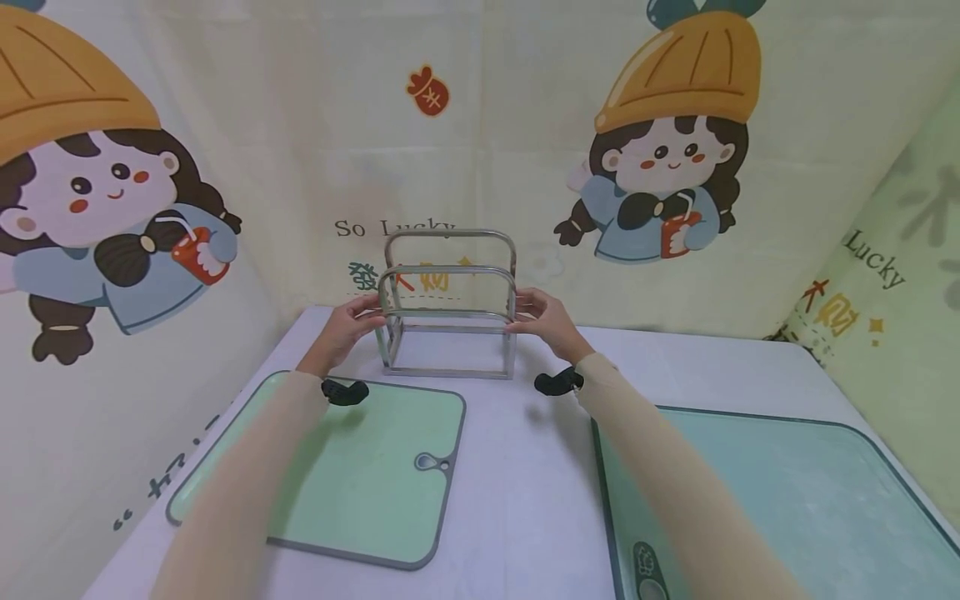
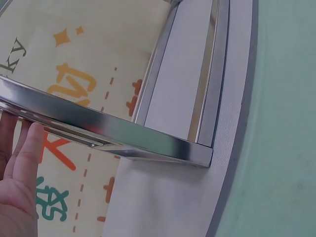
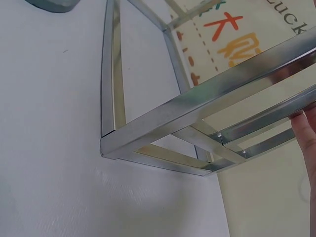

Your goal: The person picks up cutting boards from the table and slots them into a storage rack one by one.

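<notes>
Much of each hand is hidden. In the head view the left hand and the right hand sit at the two ends of a metal rack, and its bars cross in front of the fingertips, so how far the fingers wrap round cannot be made out. The left wrist view shows only straight fingers lying against the end of a rack bar; the right wrist view catches just a fingertip at the frame's edge, touching a rack rail. The fingers of both hands look loosely spread along the rack's sides rather than clamped.

The rack is shiny steel, built of flat bars: two upright hoops with rounded top corners, one behind the other, joined by low rails to a rectangular base. It stands upright on the white desk, toward its far edge, close to the printed backdrop.

Nearer the person lie two boards. A light green cutting board with a grey rim and a hanging hole lies under the left forearm. A larger pale teal board lies to the right, cut off by the frame's bottom and right edges. Neither touches the rack. Black wrist mounts show below both wrists.
</notes>
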{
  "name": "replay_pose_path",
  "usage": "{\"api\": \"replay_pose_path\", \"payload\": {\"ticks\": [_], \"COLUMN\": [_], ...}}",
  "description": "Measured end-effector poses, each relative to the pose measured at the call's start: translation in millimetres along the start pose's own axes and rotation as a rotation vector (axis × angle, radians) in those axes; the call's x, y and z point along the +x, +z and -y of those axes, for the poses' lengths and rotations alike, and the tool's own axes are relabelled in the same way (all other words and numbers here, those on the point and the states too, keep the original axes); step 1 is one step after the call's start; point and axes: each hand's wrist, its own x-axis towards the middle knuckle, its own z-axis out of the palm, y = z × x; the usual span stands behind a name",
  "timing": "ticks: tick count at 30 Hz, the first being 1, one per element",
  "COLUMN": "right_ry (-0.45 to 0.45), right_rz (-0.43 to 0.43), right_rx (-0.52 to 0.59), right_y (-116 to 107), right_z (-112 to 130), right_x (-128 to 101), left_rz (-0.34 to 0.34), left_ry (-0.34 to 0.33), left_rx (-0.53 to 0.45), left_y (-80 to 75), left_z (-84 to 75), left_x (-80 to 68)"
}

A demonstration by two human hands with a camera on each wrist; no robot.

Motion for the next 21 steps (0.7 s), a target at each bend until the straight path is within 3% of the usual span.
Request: {"api": "replay_pose_path", "payload": {"ticks": [21], "right_ry": [0.006], "right_rz": [-0.024], "right_rx": [-0.042], "right_y": [-30.7], "right_z": [1.3], "right_x": [-23.4], "left_rz": [0.026], "left_ry": [0.060], "left_rx": [0.041], "left_y": [33.9], "left_z": [-0.8], "left_x": [7.2]}}
